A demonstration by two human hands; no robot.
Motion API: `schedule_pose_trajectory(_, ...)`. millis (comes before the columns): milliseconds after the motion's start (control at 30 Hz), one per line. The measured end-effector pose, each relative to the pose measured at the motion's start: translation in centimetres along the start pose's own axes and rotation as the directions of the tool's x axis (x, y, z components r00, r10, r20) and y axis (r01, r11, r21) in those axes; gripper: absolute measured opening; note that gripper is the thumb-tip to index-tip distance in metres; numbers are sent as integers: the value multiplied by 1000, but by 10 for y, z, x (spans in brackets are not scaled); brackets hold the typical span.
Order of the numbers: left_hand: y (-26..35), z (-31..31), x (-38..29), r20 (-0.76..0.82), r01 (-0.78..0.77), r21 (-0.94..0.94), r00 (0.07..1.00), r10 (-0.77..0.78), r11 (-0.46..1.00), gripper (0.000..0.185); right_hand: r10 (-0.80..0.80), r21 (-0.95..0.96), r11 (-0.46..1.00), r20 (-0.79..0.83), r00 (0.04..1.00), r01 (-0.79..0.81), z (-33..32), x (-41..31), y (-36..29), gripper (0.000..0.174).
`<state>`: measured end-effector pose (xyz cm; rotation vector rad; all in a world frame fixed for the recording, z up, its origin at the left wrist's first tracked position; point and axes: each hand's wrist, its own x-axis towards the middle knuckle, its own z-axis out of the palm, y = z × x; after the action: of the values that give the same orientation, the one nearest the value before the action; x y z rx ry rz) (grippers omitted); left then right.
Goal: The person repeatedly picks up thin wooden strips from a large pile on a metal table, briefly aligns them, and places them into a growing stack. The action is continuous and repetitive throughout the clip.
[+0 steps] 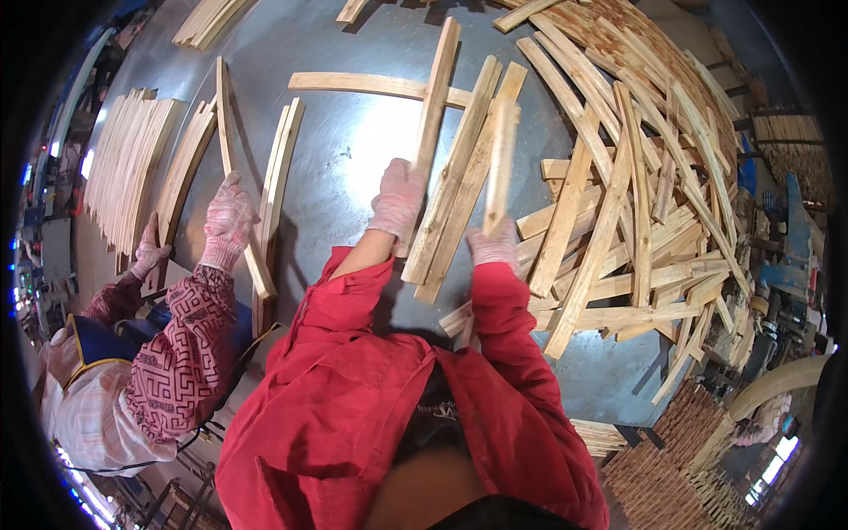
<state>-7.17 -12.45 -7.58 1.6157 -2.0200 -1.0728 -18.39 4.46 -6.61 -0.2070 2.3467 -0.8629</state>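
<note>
Both my hands wear pale, reddish-stained knit gloves. My left hand grips the lower part of a wooden strip, which points away from me over a crosswise strip on the metal tabletop. My right hand is closed on the near end of another wooden strip, blurred and upright in the picture. Between my hands, two long wooden strips lie side by side at a slant. The fingertips of both hands are partly hidden.
A large jumbled heap of wooden strips covers the table's right side. At left, a co-worker's gloved hand holds a strip, near an ordered row of strips. Stacked wood stands beyond the table's near right corner.
</note>
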Motion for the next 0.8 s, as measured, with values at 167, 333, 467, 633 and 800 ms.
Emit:
schedule_pose_trajectory(167, -22, -89, -8, 524, 496, -659, 842, -128, 566, 35, -556, -371, 816, -297, 776, 443, -36, -30, -12, 88)
schedule_pose_trajectory(333, -52, -96, -60, 679, 729, -647, 684, 266, -224, 51, -446, 530, 803, 232, 864, 272, 40, -60, -44, 85)
schedule_pose_trajectory(467, -49, -96, -106, 726, 771, -530, 628, 281, -353, 85, -376, -304, 861, 160, 913, 408, 51, -60, -82, 100)
schedule_pose_trajectory(633, -53, -136, -113, 717, 635, -691, 665, 211, 346, 63, -437, -704, 576, 164, 884, 415, 58, -50, -62, 98)
schedule_pose_trajectory(800, -46, -140, -102, 695, 572, -370, 693, -190, 732, 73, -409, -500, 787, 13, 913, 360, 69, -31, -37, 87)
